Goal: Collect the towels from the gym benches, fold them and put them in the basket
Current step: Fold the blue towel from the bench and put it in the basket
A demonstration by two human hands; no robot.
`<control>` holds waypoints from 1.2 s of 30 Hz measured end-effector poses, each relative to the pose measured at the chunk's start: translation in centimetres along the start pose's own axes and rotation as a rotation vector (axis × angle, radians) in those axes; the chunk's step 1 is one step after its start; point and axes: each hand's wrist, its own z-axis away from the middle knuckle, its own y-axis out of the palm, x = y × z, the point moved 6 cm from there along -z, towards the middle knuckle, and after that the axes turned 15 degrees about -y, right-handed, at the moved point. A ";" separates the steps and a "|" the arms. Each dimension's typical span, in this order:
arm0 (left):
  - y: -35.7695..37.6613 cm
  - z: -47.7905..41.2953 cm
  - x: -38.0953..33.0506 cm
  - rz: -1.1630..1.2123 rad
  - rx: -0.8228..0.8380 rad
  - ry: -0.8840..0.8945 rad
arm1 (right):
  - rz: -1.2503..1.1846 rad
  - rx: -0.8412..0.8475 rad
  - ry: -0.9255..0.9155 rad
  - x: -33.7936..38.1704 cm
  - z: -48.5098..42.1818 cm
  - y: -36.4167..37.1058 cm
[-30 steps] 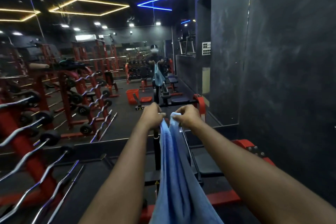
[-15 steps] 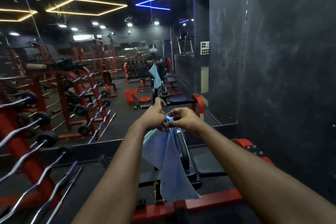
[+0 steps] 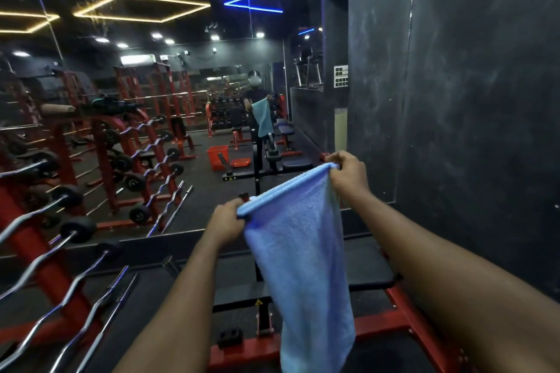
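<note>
The blue towel point(image 3: 303, 266) hides much of the gym bench point(image 3: 369, 272) below, and its bottom edge runs out of frame. It hangs in the air, soft and folded double, top edge stretched between the left hand point(image 3: 225, 225) and right hand point(image 3: 348, 174), fingers clamped on its corners.

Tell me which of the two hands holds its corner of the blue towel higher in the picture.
The right hand holds the blue towel higher; the left hand grips the other corner lower, so the top edge slants up toward the right.
</note>
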 end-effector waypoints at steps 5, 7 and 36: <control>-2.7 -0.4 -3.6 0.163 -0.028 0.073 | 0.143 0.121 0.238 -4.3 1.8 -0.5; -2.6 0.3 -5.4 0.188 -0.007 0.143 | 0.237 0.138 0.280 -4.2 2.0 -0.8; 6.6 0.7 5.6 -0.073 0.278 -0.120 | 0.294 -0.404 0.301 -4.9 0.8 -6.3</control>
